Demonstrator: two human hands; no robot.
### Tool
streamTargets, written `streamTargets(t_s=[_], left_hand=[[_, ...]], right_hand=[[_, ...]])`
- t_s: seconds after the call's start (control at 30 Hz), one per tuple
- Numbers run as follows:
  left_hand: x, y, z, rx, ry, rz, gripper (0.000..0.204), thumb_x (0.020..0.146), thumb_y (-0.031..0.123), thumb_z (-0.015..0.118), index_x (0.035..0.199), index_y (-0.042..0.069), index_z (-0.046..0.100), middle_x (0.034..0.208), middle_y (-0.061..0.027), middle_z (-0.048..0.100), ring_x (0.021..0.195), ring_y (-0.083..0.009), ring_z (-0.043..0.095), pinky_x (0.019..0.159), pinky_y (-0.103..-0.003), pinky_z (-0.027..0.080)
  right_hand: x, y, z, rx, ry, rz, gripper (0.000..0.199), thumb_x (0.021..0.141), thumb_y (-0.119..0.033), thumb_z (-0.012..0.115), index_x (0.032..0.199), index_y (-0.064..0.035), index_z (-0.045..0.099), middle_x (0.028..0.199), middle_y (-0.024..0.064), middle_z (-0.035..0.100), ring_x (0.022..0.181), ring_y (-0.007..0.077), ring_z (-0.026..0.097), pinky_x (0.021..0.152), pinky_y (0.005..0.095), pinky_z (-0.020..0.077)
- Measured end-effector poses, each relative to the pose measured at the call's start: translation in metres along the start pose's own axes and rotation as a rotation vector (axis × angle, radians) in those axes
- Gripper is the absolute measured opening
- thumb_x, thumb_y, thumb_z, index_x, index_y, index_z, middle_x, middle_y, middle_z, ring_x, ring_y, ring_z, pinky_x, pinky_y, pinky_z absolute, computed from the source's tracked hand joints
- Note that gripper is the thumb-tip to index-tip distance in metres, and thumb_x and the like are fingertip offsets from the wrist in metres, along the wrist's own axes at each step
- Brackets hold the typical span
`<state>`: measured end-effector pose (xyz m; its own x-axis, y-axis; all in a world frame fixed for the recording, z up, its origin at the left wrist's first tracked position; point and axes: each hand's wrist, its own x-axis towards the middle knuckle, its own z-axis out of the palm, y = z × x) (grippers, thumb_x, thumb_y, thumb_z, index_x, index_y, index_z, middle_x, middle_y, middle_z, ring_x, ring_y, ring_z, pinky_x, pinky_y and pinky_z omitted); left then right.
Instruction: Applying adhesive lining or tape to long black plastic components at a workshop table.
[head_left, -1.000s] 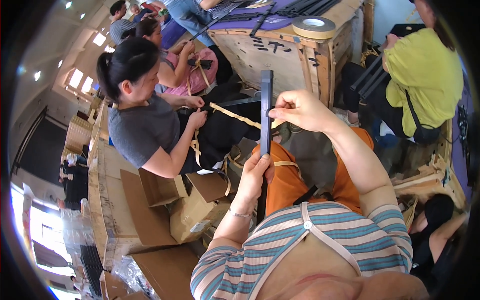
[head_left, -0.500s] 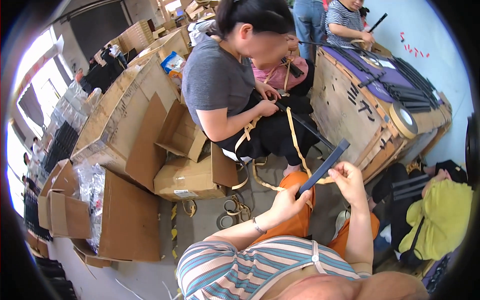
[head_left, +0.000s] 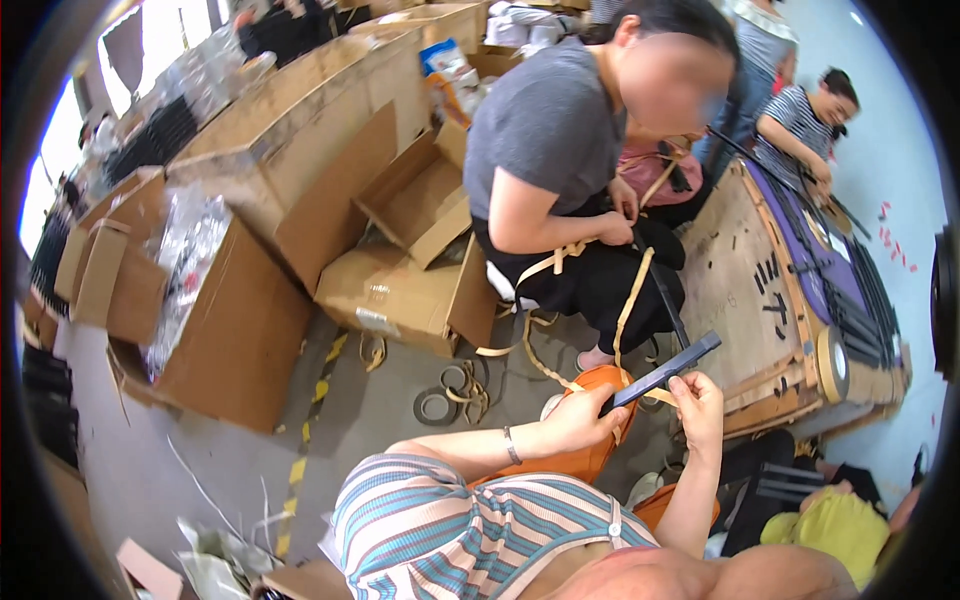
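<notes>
My left hand (head_left: 585, 418) is closed around the lower end of a dark grey bar (head_left: 668, 374), which slants up to the right above my orange trouser leg. Close to the bar's underside, the thumb and fingers of my right hand (head_left: 698, 408) pinch a tan tape strip (head_left: 657, 396). Part of that strip is hidden behind the bar and my fingers. Another length of tan tape (head_left: 628, 310) hangs between my hands and a seated co-worker (head_left: 545, 150), whose hands hold a thin black bar (head_left: 665, 300).
Tape rolls (head_left: 436, 407) and loose loops lie on the floor. Open cardboard boxes (head_left: 235, 330) stand at the left. A wooden crate (head_left: 735, 290) at the right carries black bars and a large tape roll (head_left: 832, 365). Another person in yellow (head_left: 830, 535) is at the lower right.
The view has turned, so the co-worker and boxes sit further right or lower in the picture. My hands keep their hold, and the bar lies flatter than before.
</notes>
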<state>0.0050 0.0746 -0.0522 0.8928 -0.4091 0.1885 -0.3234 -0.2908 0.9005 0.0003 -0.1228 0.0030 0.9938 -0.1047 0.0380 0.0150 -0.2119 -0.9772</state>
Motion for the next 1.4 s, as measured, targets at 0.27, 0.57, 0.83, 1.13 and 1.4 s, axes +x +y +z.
streamTargets(t_s=[0.27, 0.57, 0.83, 1.13, 1.4], left_hand=[[-0.006, 0.010, 0.001, 0.069, 0.013, 0.046, 0.028, 0.084, 0.027, 0.056, 0.080, 0.000, 0.048, 0.064, -0.0213, 0.053, 0.062, -0.0375, 0.055, 0.055, -0.042, 0.042], [-0.007, 0.051, 0.025, 0.067, -0.056, 0.132, 0.024, 0.082, 0.022, 0.060, 0.082, 0.000, 0.050, 0.064, -0.0185, 0.052, 0.060, -0.0328, 0.054, 0.054, -0.036, 0.042], [-0.023, 0.063, 0.051, 0.132, 0.009, 0.337, 0.021, 0.082, 0.020, 0.061, 0.080, 0.001, 0.050, 0.058, -0.0164, 0.051, 0.052, -0.0314, 0.053, 0.048, -0.036, 0.041], [-0.034, 0.093, 0.073, 0.175, -0.095, 0.309, 0.022, 0.084, 0.023, 0.059, 0.081, 0.002, 0.053, 0.056, -0.0144, 0.051, 0.048, -0.0293, 0.052, 0.047, -0.032, 0.041], [-0.013, 0.105, 0.067, -0.428, -0.335, 0.037, 0.019, 0.087, 0.018, 0.057, 0.093, 0.004, 0.046, 0.064, 0.0024, 0.045, 0.047, -0.0031, 0.036, 0.041, -0.017, 0.028]], right_hand=[[-0.004, 0.000, -0.008, -0.046, -0.014, -0.268, 0.014, 0.081, -0.003, 0.062, 0.071, -0.0008, 0.052, 0.075, 0.0003, 0.052, 0.062, 0.0038, 0.042, 0.054, 0.0192, 0.0360], [-0.049, -0.017, -0.034, 0.240, 0.100, -0.060, 0.015, 0.084, -0.008, 0.060, 0.073, -0.0031, 0.050, 0.061, 0.0025, 0.055, 0.048, 0.0047, 0.048, 0.043, 0.0179, 0.0378], [-0.086, -0.018, -0.054, 0.115, 0.145, -0.173, 0.022, 0.082, -0.012, 0.064, 0.070, -0.0050, 0.047, 0.059, -0.0034, 0.048, 0.050, 0.0021, 0.044, 0.042, 0.0180, 0.0343], [-0.124, -0.023, -0.080, 0.085, 0.260, -0.174, 0.023, 0.080, -0.015, 0.066, 0.070, -0.0002, 0.052, 0.065, 0.0037, 0.060, 0.062, 0.0082, 0.060, 0.053, 0.0217, 0.0455], [-0.124, -0.056, -0.095, 0.202, 0.137, -0.216, 0.009, 0.084, -0.008, 0.060, 0.083, 0.0001, 0.059, 0.070, -0.0044, 0.054, 0.064, 0.0008, 0.047, 0.056, 0.0173, 0.0385]])
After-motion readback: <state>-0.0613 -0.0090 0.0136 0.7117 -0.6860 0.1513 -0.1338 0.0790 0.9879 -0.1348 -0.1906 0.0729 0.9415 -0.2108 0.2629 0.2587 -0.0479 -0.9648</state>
